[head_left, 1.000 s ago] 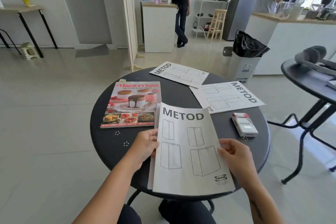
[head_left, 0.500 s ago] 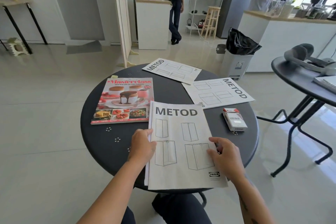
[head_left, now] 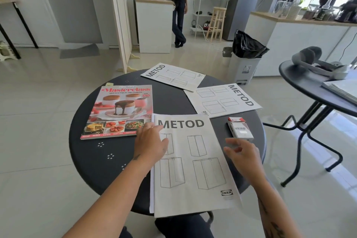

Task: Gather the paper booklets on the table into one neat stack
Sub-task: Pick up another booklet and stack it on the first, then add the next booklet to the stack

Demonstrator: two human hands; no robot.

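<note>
A white METOD booklet (head_left: 193, 168) lies flat at the near edge of the round black table (head_left: 100, 152), its lower end overhanging the rim. My left hand (head_left: 150, 145) rests palm down on its upper left part. My right hand (head_left: 243, 154) hovers with fingers spread just off its right edge, holding nothing. A second METOD booklet (head_left: 222, 99) lies at the right, a third (head_left: 173, 75) at the far edge. A pink Masterclass cookbook magazine (head_left: 119, 112) lies on the left.
A small red-and-white VESS box (head_left: 239, 128) stands beside my right hand. Another black table (head_left: 316, 87) with a grey headset and papers is at the right. A bin with a black bag (head_left: 245, 58) and people stand further back.
My left hand slid up from the booklet's left edge onto its upper left part. My right hand lifted off the booklet's right side and opened. The booklet now lies flat.
</note>
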